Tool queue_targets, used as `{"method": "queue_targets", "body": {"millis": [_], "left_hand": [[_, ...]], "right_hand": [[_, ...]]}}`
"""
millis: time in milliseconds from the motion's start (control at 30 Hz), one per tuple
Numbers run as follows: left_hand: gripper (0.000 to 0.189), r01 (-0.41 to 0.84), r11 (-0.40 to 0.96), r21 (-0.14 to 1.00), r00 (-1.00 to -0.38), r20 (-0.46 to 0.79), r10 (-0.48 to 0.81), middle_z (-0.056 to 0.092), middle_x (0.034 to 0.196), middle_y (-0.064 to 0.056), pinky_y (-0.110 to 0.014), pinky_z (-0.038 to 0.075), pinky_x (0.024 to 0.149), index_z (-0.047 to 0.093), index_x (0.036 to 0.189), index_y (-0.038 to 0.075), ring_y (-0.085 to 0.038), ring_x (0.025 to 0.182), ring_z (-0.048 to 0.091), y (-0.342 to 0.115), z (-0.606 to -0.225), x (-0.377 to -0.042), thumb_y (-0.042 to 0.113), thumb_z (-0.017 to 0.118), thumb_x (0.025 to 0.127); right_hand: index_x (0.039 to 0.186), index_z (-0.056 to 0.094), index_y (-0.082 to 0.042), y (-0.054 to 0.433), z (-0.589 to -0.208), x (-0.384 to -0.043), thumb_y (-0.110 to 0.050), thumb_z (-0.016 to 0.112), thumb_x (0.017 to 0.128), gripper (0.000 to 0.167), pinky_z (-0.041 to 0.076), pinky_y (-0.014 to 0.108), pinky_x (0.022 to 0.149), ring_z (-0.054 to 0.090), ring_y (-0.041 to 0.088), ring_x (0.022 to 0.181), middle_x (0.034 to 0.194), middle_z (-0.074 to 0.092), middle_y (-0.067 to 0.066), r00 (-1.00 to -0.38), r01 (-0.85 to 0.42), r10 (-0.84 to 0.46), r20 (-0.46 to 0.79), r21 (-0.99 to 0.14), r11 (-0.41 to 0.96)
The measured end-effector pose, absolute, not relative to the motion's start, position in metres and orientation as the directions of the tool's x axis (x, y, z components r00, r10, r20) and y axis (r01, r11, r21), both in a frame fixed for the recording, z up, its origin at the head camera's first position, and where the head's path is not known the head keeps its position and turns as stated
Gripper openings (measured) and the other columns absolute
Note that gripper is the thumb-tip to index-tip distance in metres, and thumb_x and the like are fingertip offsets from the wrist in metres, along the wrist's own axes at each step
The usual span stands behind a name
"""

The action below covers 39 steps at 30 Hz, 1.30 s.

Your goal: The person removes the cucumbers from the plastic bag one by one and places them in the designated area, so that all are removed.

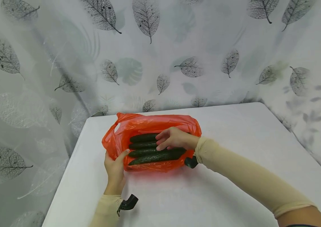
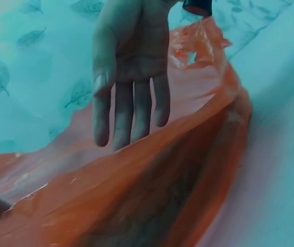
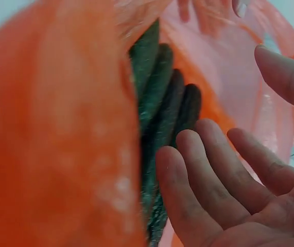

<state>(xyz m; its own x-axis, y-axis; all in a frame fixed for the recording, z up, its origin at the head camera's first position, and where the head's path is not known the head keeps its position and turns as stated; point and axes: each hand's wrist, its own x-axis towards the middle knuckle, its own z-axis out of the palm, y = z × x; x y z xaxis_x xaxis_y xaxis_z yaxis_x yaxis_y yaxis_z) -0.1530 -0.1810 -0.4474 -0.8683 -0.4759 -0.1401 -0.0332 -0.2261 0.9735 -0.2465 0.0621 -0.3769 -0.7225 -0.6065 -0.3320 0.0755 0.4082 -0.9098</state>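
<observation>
An orange plastic bag (image 1: 174,120) lies on its side on the white table, its mouth facing up. Several long dark green cucumbers (image 1: 156,157) rest side by side inside it. At the bag's left end my left hand (image 1: 116,171) grips the rim, thumb on the near side and fingers behind the plastic. My right hand (image 1: 178,138) hovers over the cucumbers with loosely spread fingers and covers part of them. In the right wrist view, this right hand (image 3: 239,200) shows an empty palm, its fingertips close beside the cucumbers (image 3: 159,103).
The white table (image 1: 234,138) stretches to the right of the bag and in front of it. A leaf-patterned curtain (image 1: 211,41) hangs behind and along the sides. Each wrist carries a small black camera (image 1: 130,202) over a beige sleeve (image 1: 242,171).
</observation>
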Motion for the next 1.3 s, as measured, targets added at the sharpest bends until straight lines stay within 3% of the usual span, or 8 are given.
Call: {"method": "queue_targets", "body": {"millis": [100,200,333,500,767,1000,1300], "left_hand": [[0.07,-0.018,-0.215,0.976,-0.852,-0.127,-0.508,0.049,0.144,-0.012,-0.025,0.049,0.098,0.037,0.149,0.008,-0.029,0.13,0.048,-0.173,-0.454,-0.151,-0.002,0.07,0.087],[0.071,0.012,-0.203,0.979,-0.841,-0.1,-0.532,0.049,0.142,-0.016,-0.026,0.05,0.096,0.039,0.148,0.004,-0.032,0.128,0.048,-0.167,-0.46,-0.149,-0.014,0.062,0.083],[0.07,0.063,-0.199,0.978,-0.844,-0.054,-0.533,0.048,0.141,-0.019,-0.037,0.046,0.103,0.04,0.147,0.001,-0.035,0.127,0.046,-0.16,-0.464,-0.146,-0.021,0.046,0.08],[0.071,0.106,-0.221,0.969,-0.856,-0.025,-0.517,0.046,0.143,-0.02,-0.04,0.042,0.109,0.037,0.147,0.0,-0.035,0.13,0.044,-0.157,-0.464,-0.142,-0.022,0.035,0.08],[0.075,0.098,-0.232,0.968,-0.863,-0.033,-0.504,0.044,0.145,-0.019,-0.043,0.035,0.114,0.035,0.148,-0.002,-0.034,0.132,0.042,-0.154,-0.46,-0.137,-0.021,0.028,0.076],[0.079,0.132,-0.276,0.952,-0.866,-0.025,-0.5,0.045,0.145,-0.021,-0.048,0.03,0.116,0.037,0.147,-0.006,-0.035,0.133,0.041,-0.15,-0.46,-0.138,-0.022,0.027,0.071],[0.078,0.094,-0.282,0.955,-0.884,-0.05,-0.465,0.042,0.147,-0.019,-0.048,0.032,0.115,0.034,0.149,-0.003,-0.035,0.135,0.039,-0.151,-0.463,-0.134,-0.021,0.029,0.073]], "right_hand": [[0.135,0.062,0.001,0.062,-0.384,-0.246,-0.016,0.08,0.086,0.054,0.053,0.041,0.095,0.067,0.017,0.106,0.122,0.07,0.013,-0.732,0.021,-0.601,-0.321,-0.892,0.451],[0.131,0.064,0.001,0.063,-0.391,-0.245,-0.016,0.081,0.085,0.052,0.053,0.037,0.094,0.066,0.017,0.106,0.116,0.072,0.009,-0.741,-0.032,-0.598,-0.306,-0.874,0.485],[0.127,0.067,0.001,0.063,-0.397,-0.243,-0.015,0.083,0.083,0.049,0.053,0.036,0.094,0.065,0.017,0.104,0.115,0.071,0.009,-0.746,-0.066,-0.596,-0.297,-0.858,0.51],[0.125,0.068,-0.001,0.062,-0.403,-0.24,-0.015,0.084,0.082,0.047,0.052,0.033,0.095,0.065,0.016,0.103,0.115,0.071,0.007,-0.734,-0.103,-0.598,-0.323,-0.817,0.568],[0.125,0.069,-0.008,0.058,-0.406,-0.235,-0.023,0.083,0.084,0.046,0.049,0.038,0.1,0.061,0.018,0.112,0.118,0.068,0.001,-0.745,-0.19,-0.568,-0.35,-0.705,0.683],[0.123,0.07,-0.009,0.058,-0.409,-0.233,-0.022,0.081,0.086,0.04,0.05,0.038,0.099,0.062,0.018,0.107,0.114,0.068,0.001,-0.76,-0.209,-0.56,-0.329,-0.692,0.691],[0.117,0.073,-0.01,0.054,-0.422,-0.227,-0.022,0.08,0.087,0.033,0.051,0.038,0.095,0.063,0.019,0.102,0.108,0.07,-0.001,-0.792,-0.315,-0.562,-0.241,-0.626,0.713]]}}
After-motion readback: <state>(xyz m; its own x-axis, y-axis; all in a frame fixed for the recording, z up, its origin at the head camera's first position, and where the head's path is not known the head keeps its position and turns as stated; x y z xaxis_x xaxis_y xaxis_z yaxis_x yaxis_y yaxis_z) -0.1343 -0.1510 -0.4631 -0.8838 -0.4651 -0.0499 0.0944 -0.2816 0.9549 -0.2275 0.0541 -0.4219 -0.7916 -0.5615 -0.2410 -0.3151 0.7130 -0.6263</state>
